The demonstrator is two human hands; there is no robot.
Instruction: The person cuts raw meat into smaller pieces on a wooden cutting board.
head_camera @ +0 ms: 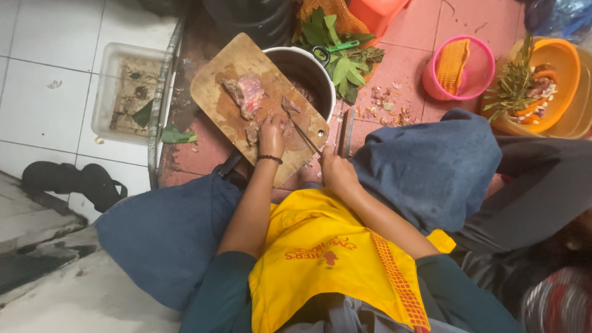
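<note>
At the centre of the frame, a small piece of meat [254, 132] is pinned on the wooden cutting board [216, 92] by the left hand [272, 137], fingers closed on it. A knife [302, 132] is gripped by the right hand [336, 172], its blade angled toward the meat. A metal pot [311, 71] is set just behind the board, likely for cut pieces.

A red tiled floor [425, 24] carries a metal pot [306, 69] with a wooden cutting board [228, 68] across it, green leaves [345, 68], peel scraps [385, 102], a pink basket [478, 74] and an orange bowl [564, 68].
</note>
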